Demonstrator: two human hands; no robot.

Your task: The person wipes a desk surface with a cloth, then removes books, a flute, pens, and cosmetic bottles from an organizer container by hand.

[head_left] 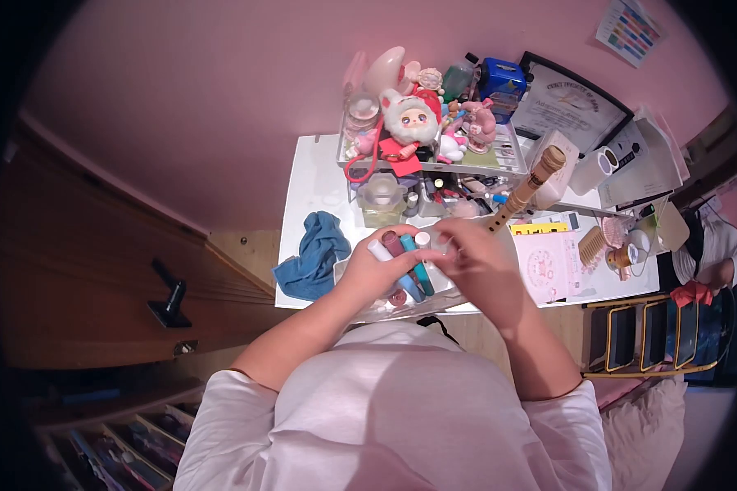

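My left hand (369, 271) is closed around several slim cosmetic tubes, its thumb lying across them. Among them are a white tube (379, 250), a mauve tube (392, 243) and a teal tube (418, 268). A white-capped tube (422, 239) stands beside these, between the two hands. Close by on the right, my right hand (477, 260) has its fingers curled together near the tubes; whatever they hold is hidden and slightly blurred. Under both hands lies a clear plastic tray (424, 308), with more small items partly covered by the left hand.
A blue cloth (313, 255) lies left on the white desk (309, 176). Behind stands a clear organizer (475, 169) with a plush doll (412, 120) on top. A recorder (529, 188) leans upright near my right hand. Farther right are a pink box (542, 266) and a comb (591, 245).
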